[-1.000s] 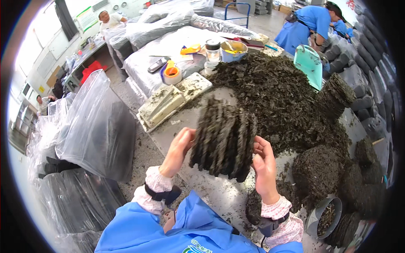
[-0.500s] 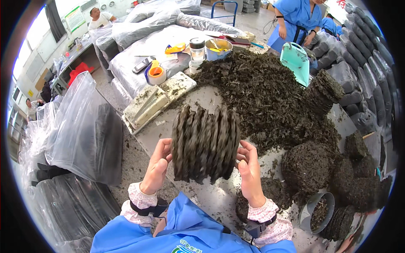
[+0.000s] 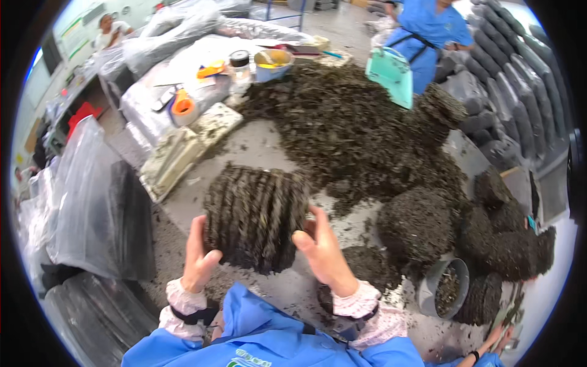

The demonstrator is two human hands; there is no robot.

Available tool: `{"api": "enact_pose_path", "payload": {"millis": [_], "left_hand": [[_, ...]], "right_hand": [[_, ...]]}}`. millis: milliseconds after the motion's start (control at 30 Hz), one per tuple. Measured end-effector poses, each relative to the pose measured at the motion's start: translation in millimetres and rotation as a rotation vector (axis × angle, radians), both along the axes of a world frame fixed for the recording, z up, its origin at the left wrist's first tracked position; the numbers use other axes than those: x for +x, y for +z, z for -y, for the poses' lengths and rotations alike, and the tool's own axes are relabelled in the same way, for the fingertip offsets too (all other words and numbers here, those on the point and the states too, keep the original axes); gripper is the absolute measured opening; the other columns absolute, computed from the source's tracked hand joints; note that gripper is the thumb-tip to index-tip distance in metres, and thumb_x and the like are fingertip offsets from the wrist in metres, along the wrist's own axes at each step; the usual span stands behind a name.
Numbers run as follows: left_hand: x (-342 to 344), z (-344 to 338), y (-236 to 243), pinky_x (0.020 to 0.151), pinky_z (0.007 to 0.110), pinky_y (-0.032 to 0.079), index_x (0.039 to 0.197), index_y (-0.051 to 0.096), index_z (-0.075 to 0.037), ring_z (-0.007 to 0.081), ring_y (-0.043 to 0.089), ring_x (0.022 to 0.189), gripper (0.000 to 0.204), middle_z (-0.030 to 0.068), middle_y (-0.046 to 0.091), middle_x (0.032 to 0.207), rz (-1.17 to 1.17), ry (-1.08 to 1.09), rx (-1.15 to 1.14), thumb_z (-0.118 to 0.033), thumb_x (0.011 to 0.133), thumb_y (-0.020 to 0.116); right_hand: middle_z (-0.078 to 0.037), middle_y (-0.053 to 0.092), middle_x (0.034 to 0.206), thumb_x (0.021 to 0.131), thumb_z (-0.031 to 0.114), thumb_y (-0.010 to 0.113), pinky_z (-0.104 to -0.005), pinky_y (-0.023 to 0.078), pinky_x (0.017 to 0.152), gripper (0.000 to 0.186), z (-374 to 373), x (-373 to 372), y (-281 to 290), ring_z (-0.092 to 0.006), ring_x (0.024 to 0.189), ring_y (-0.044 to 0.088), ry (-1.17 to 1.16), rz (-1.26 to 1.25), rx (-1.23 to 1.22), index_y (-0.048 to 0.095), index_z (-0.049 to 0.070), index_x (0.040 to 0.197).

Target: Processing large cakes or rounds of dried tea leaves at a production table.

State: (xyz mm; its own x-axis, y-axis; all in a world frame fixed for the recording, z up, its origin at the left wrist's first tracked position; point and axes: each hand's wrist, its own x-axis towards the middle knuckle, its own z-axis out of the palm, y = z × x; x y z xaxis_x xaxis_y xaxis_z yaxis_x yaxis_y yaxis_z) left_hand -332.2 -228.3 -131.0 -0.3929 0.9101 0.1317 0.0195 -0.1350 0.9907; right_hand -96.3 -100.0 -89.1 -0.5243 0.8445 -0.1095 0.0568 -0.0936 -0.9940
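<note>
Between my palms, above the near part of the table, is a stack of dark dried seaweed cakes (image 3: 257, 217), its ragged layers standing on edge. My left hand (image 3: 200, 257) presses its left end, thumb toward me. At the opposite end my right hand (image 3: 324, 251) grips with the thumb in front; its other fingers are partly hidden. A large heap of loose dried seaweed (image 3: 342, 128) spreads beyond the stack. A round seaweed cake (image 3: 416, 223) lies to the right of my right hand, and a grey ring (image 3: 463, 284) with scraps inside stands nearer me.
A teal dustpan (image 3: 391, 79) rests at the heap's far edge, near a co-worker in blue (image 3: 422, 37). Another person's hands (image 3: 498, 336) show at lower right. White blocks (image 3: 177, 156), tape (image 3: 183, 107), a jar (image 3: 239, 64) and a bowl (image 3: 273, 67) lie at far left. Bagged stock (image 3: 104, 208) flanks the table.
The view has swung right, so the table things sit further left. My hands still hold the stack, now less blurred. Another person's hands show more at lower right.
</note>
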Motion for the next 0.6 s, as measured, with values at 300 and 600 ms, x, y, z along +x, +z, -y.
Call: {"api": "enact_pose_path", "payload": {"millis": [300, 600], "left_hand": [[12.8, -15.8, 8.9, 0.112, 0.038, 0.039, 0.148, 0.039, 0.002, 0.0242, 0.052, 0.129, 0.082, 0.0151, 0.054, 0.141, -0.041, -0.031, -0.187, -0.024, 0.084, 0.083], [15.1, -13.4, 24.4, 0.11, 0.038, 0.042, 0.145, 0.041, 0.004, 0.0241, 0.055, 0.128, 0.085, 0.0144, 0.056, 0.139, -0.021, -0.061, -0.252, -0.023, 0.079, 0.088]], "right_hand": [[-0.018, 0.053, 0.143, 0.085, 0.032, 0.084, -0.0358, 0.042, 0.111, 0.095, 1.2, -12.9, -18.2, -0.0249, 0.13, 0.054, -0.113, -0.309, -0.287, 0.028, -0.005, 0.153], [-0.016, 0.06, 0.134, 0.084, 0.032, 0.085, -0.0362, 0.046, 0.105, 0.084, 2.0, -19.1, -24.5, -0.0234, 0.12, 0.06, -0.002, 0.006, 0.176, 0.039, -0.002, 0.144]]}}
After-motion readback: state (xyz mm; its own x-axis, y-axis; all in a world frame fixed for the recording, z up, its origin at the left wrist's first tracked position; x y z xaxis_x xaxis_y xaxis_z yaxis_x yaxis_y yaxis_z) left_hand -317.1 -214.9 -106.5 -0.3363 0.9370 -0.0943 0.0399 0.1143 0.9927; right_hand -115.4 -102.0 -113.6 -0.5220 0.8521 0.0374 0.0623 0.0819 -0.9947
